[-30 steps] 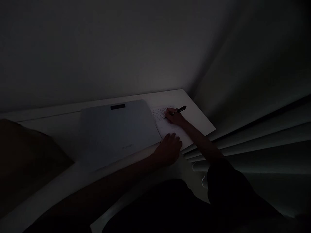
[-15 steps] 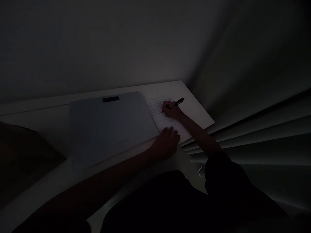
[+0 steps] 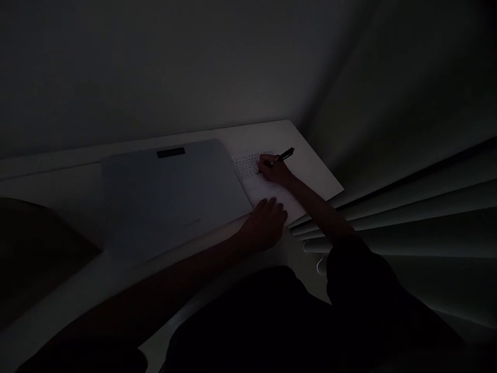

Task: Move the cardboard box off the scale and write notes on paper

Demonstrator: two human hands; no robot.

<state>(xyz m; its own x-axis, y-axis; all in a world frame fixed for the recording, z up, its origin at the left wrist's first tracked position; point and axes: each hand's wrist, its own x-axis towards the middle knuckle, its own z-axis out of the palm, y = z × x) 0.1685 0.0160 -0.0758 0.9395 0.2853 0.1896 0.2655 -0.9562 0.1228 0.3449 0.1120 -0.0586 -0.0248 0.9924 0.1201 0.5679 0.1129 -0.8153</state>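
Observation:
In dim light, my right hand is closed round a dark pen, whose upper end sticks out to the right. The hand rests on a white sheet of paper carrying rows of small dark writing; the pen's tip is hidden by my fingers. My left hand lies nearer to me on the lower edge of the paper, fingers stretched out and holding nothing. Left of the paper is a flat grey panel that looks like a closed laptop, with a dark strip near its far edge.
The white desk runs along a wall at the back. Folds of curtain hang beside the desk's right end. A dark brown object stands at the left, too dim to name.
The whole view has shifted slightly, so the desk sits a little higher and further left. Both hands keep nearly the same places on the paper, and the pen stays in my right hand.

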